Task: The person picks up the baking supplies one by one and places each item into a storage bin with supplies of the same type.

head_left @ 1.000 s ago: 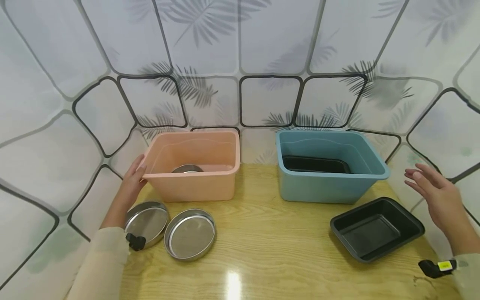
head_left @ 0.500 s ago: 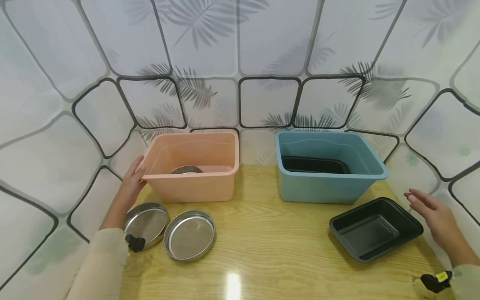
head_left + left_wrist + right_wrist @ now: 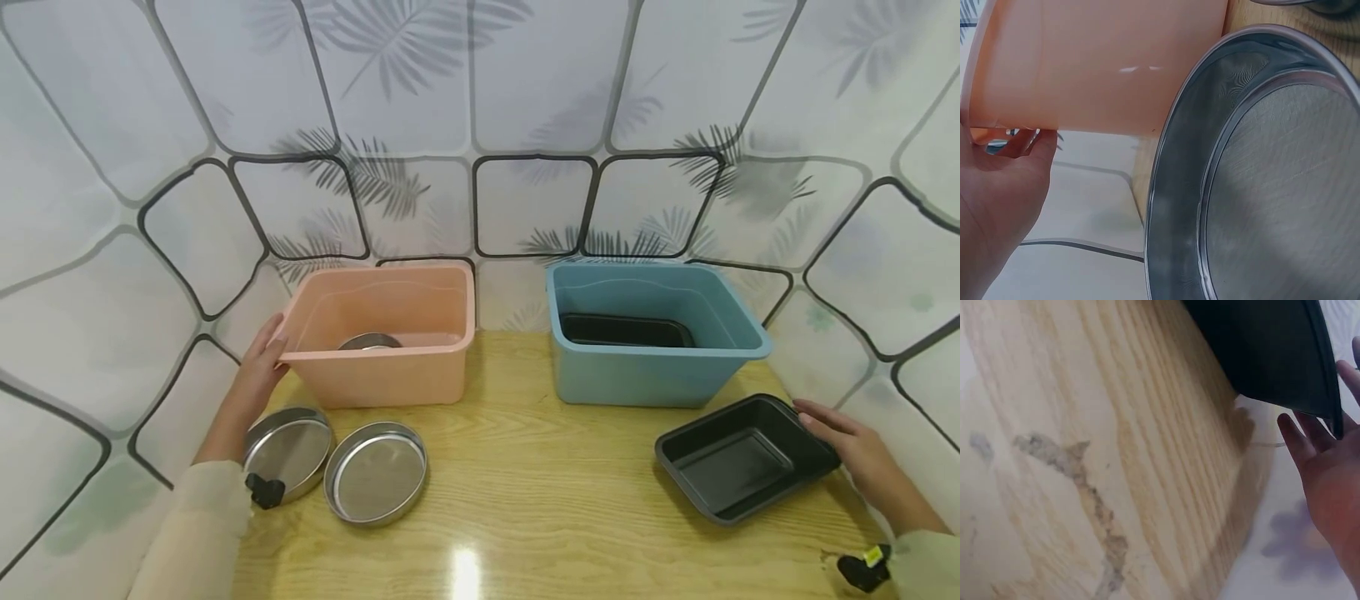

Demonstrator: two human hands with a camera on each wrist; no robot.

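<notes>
My left hand (image 3: 258,367) grips the left rim of a pink plastic bin (image 3: 375,379); in the left wrist view its fingers (image 3: 1038,150) meet that rim from below. Just under the left forearm lies a round metal sieve (image 3: 1285,187) with a fine mesh bottom, partly hidden in the head view. Beside it is a second sieve (image 3: 377,473). My right hand (image 3: 855,446) reaches the right-hand corner of a black rectangular baking pan (image 3: 742,458), its fingers extended around the rim. From the right wrist camera, the pan's dark outer wall (image 3: 1266,350) sits between those fingers.
A blue bin (image 3: 637,379) stands at the back right with a black pan (image 3: 626,331) inside. Inside the pink bin is another round metal piece (image 3: 370,341). A patterned cloth (image 3: 536,200) hangs behind and along both sides of the wooden table (image 3: 517,467).
My right hand has come down and leftward from beside the blue bin to the black pan's rim. The left hand stays on the pink bin.
</notes>
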